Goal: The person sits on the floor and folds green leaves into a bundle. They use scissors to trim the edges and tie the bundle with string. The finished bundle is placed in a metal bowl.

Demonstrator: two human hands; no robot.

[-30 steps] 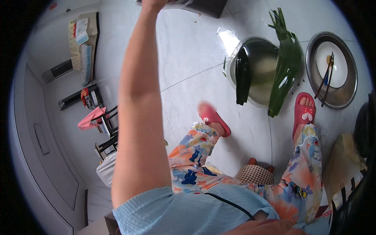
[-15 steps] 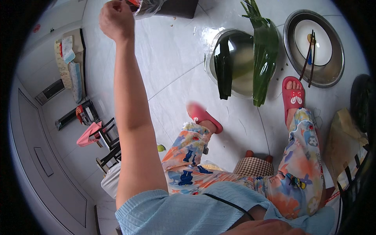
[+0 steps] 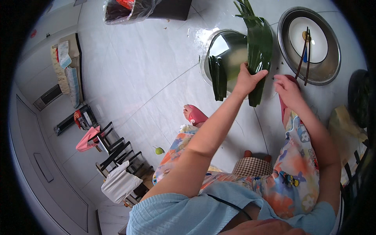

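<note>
A thick bundle of long green leaves (image 3: 259, 43) lies across the right side of a metal basin of water (image 3: 203, 70). My left hand (image 3: 250, 81) is closed on its lower part, fingers at the left edge and thumb over the right. A smaller, darker bundle of leaves (image 3: 217, 78) hangs over the basin's near left rim. To the right of the large bundle, my right hand (image 3: 289, 91) is above my right slipper (image 3: 282, 109), fingers loosely bent, apart and holding nothing.
At the far right is a wide metal basin (image 3: 336, 58) with a white plate (image 3: 318, 47) and dark chopsticks (image 3: 307, 62). A lined bin (image 3: 147, 8) stands far left. A green fruit (image 3: 159, 150) and black chairs (image 3: 113, 150) are left of me. A checked stool (image 3: 252, 166) sits between my legs.
My left hand has come back from beside the bin to the large leaf bundle and taken hold of it. My right hand has come into view beside the leaves.
</note>
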